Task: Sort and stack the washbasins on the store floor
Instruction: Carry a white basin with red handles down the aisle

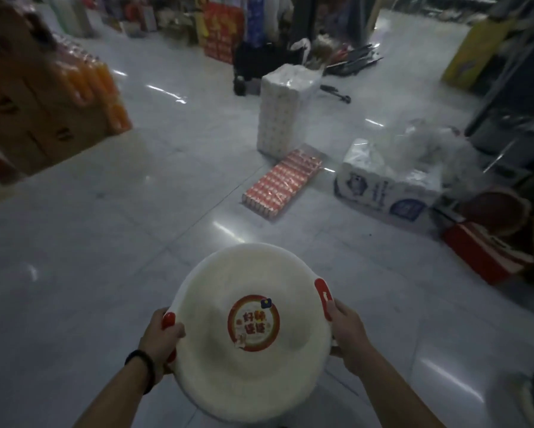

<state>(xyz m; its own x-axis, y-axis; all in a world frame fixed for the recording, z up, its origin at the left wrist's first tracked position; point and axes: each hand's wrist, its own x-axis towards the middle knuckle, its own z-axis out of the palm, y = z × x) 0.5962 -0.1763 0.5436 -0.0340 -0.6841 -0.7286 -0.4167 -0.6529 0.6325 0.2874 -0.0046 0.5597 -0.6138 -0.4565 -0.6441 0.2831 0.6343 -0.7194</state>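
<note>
A white washbasin [253, 362] is held in the air low in the view, above the tiled floor [105, 242], with a round red sticker [254, 322] at its middle facing the camera. The left hand [162, 338], with a dark wristband [142, 364] on its arm, grips the left rim at a red handle [168, 319], thumb curled over the edge. The right hand [347, 335] grips the opposite rim just below the other red handle [323, 296], its fingers hidden behind the basin. Farther off on the floor, a flat red-and-white pack [282, 183] lies at the foot of an upright pack of white rolls [285, 109], with a white-and-blue tissue pack [383, 193] to the right. Orange drink bottles [95, 88] and cardboard boxes [21, 103] stand at the left
</note>
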